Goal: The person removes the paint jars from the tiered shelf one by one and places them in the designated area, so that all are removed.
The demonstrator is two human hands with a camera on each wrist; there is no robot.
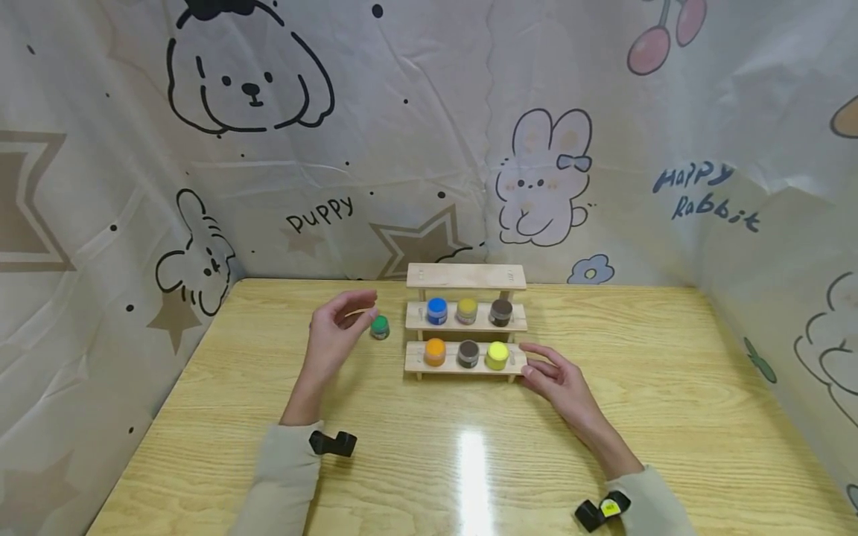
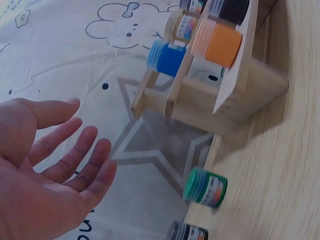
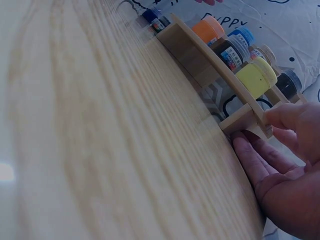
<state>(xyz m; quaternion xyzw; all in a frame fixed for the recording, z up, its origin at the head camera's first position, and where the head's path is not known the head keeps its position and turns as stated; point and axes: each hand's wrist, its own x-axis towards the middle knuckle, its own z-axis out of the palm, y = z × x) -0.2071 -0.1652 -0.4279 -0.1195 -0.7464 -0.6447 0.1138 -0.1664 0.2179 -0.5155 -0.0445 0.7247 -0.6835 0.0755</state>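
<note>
A stepped wooden rack (image 1: 465, 275) holds small paint jars on its two lower tiers. On the lowest sit an orange jar (image 1: 435, 353), a dark jar (image 1: 468, 354) and a yellow jar (image 1: 497, 356). The middle tier bears a blue jar (image 1: 437, 311), an ochre jar (image 1: 467, 311) and a dark brown jar (image 1: 501, 313). My left hand (image 1: 335, 327), fingers loosely bent and holding nothing, hovers beside a green jar (image 1: 380, 327) on the table. With thumb and fingers, my right hand (image 1: 559, 383) grips the right end of the lowest tier.
In the left wrist view, another jar with a dark body (image 2: 187, 231) stands near the green one; the left hand hides it in the head view. A printed cloth (image 1: 415, 134) hangs behind and beside the wooden table (image 1: 402, 454).
</note>
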